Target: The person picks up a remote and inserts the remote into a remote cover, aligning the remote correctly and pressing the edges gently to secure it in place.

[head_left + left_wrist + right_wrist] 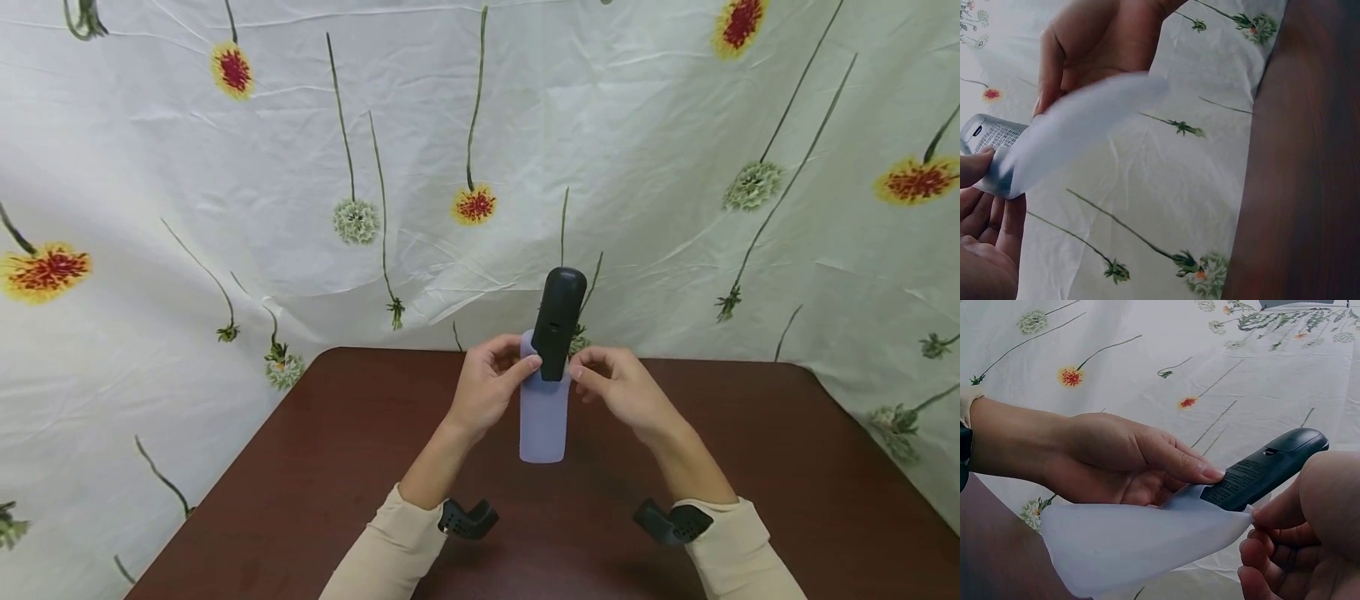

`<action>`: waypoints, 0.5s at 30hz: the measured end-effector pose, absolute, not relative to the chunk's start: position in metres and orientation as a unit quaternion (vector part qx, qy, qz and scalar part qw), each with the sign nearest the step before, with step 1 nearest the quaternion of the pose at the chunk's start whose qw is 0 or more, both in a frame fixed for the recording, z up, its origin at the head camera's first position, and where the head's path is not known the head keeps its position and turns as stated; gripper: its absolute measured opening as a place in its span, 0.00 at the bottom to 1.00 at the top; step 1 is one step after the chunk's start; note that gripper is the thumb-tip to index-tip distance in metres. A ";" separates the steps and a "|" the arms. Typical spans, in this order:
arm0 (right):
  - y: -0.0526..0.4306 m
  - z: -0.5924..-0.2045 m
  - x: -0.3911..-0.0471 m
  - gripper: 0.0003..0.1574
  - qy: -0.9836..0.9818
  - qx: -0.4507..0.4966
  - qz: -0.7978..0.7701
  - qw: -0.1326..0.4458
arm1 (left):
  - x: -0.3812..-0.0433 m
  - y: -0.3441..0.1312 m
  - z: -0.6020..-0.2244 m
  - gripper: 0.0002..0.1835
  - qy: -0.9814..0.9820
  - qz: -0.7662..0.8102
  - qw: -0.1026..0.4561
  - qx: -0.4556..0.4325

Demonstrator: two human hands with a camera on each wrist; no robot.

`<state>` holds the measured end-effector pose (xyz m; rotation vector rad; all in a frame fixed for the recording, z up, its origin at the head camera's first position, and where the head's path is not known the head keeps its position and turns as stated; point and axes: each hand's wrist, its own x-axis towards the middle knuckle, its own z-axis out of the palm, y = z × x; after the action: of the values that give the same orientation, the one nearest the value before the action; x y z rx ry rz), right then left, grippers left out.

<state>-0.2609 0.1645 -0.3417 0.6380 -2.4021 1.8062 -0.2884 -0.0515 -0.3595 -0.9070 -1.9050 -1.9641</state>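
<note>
A black remote control (561, 310), back side toward me, is held tilted above the table. Its lower end meets a pale, bluish translucent sleeve (543, 425) that hangs below it; how far the remote goes inside I cannot tell. My left hand (486, 385) grips the two together, thumb in front at the remote's lower left edge and fingers behind. In the right wrist view, the left thumb (1211, 472) lies on the remote by the sleeve's mouth. My right hand (621, 385) pinches the sleeve's edge on the right between thumb and forefinger. Small print (999, 136) shows on the remote's back.
The dark reddish-brown table (360, 433) lies under both hands. Behind it hangs a white cloth (645, 108) printed with flowers, which also runs down both sides. A black band (468, 518) is on the left wrist and another black band (672, 522) on the right.
</note>
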 end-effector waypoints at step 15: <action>0.162 -0.343 -0.263 0.10 -0.746 0.189 0.638 0.012 | -0.287 -0.050 -0.359 0.12 -0.637 -0.711 0.104 -0.281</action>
<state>-0.2626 0.1621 -0.3430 0.5891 -2.3254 1.9904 -0.2869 -0.0497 -0.3595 -0.8293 -1.8773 -2.0954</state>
